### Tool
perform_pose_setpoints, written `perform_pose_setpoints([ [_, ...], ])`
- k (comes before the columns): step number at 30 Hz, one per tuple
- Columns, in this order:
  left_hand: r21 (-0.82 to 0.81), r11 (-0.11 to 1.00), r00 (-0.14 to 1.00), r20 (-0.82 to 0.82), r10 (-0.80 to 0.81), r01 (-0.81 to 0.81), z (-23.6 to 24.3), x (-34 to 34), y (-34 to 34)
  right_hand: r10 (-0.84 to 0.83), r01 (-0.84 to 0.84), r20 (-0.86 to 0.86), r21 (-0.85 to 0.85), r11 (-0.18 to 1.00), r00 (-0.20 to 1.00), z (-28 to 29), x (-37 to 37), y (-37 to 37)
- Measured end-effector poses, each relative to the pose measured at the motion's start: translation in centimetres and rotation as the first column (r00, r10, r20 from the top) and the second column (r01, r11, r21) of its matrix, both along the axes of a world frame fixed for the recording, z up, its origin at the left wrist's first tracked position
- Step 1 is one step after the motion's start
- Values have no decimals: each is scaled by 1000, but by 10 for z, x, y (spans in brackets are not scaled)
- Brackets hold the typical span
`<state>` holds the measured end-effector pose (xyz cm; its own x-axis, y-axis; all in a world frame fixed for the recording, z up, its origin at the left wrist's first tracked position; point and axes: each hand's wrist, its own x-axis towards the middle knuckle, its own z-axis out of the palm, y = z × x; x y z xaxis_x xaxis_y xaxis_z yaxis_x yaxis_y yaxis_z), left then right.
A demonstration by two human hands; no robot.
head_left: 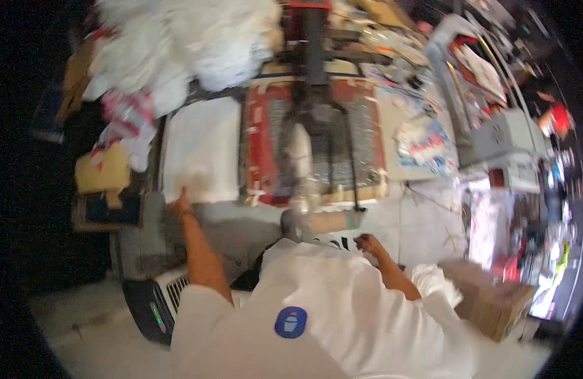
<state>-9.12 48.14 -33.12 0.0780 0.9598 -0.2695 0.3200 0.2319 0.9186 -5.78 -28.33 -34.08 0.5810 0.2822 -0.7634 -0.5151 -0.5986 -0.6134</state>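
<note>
**Cluttered print bench, both hands out**

Cluttered bench (pixel 424 215) fills the middle of the frame, a red-framed printing screen (pixel 316 145) at its centre. My left hand (pixel 179 204) rests at the lower left corner of the white sheet stack (pixel 203 148) — fingers blurred, so I cannot tell whether they grip. The stack's long axis runs up the frame. My right hand (pixel 367 242) is curled closed, lower centre, holding nothing I can make out. A cardboard box (pixel 493 303) sits lower right — contents hidden.
</note>
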Motion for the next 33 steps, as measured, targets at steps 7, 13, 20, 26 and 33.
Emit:
perform_pose_setpoints([
  [7, 354, 624, 636, 98, -766, 697, 195, 131, -190, -122, 191, 455, -109, 975, 882, 61, 93, -47],
  [13, 369, 151, 114, 118, -986, 917, 299, 207, -376, -119, 350, 820, -104, 931, 559, 198, 154, -42],
  [20, 462, 131, 265, -238, -935, 877, 289, 259, -413, -80, -144, 991, 95, 985, 106, 344, 91, 124],
  [26, 238, 244, 270, -86, -959, 940, 301, 243, -417, 365, -343, 893, -267, 901, 263, 320, 58, 170],
  [33, 254, 203, 241, -127, -962, 945, 286, 257, -407, 82, -284, 981, -29, 958, 177, 305, 60, 166],
])
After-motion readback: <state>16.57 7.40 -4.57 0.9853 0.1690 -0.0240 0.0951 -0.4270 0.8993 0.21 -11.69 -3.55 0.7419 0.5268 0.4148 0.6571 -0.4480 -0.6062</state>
